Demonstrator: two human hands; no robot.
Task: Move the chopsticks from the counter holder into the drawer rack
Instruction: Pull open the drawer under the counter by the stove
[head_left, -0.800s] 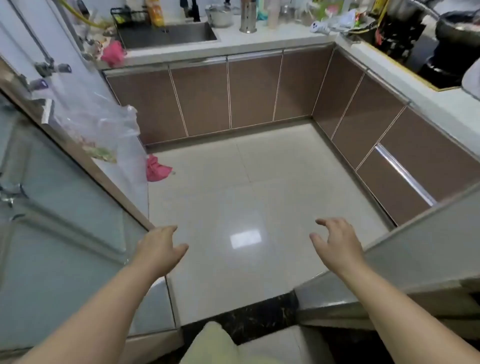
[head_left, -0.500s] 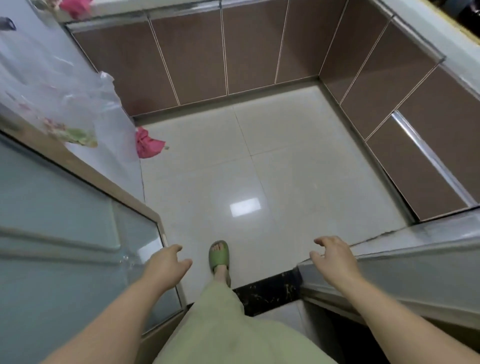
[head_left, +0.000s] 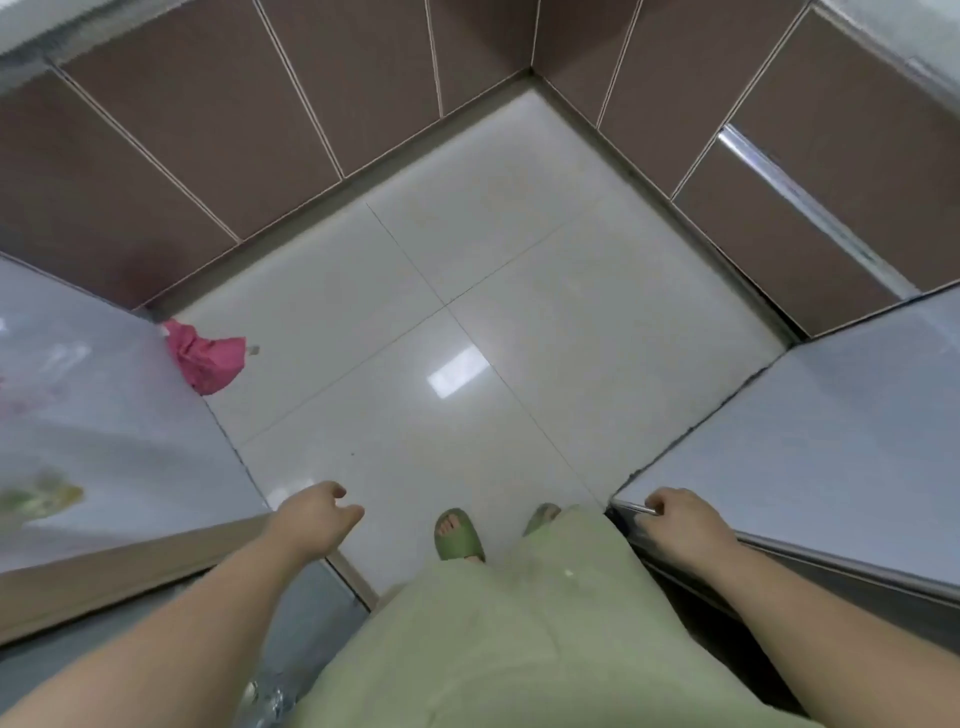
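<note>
No chopsticks, counter holder or drawer rack appear in this downward view of the kitchen floor. My left hand (head_left: 317, 519) hangs over the white tiles beside the left glass door (head_left: 130, 441), fingers loosely apart and holding nothing. My right hand (head_left: 685, 525) rests on the metal edge (head_left: 628, 506) of the right glass panel, its fingers curled over that edge. Brown cabinet fronts line the far and right sides, one with a long metal handle (head_left: 810, 208).
A pink cloth (head_left: 208, 358) lies on the floor by the left door. My feet in green slippers (head_left: 460, 535) stand at the threshold between the two glass panels. White floor tiles (head_left: 467, 291) stretch to the cabinets.
The view has tilted down, so the counter and sink left the frame. I stepped forward into the doorway, and my right hand came down onto the panel's metal edge.
</note>
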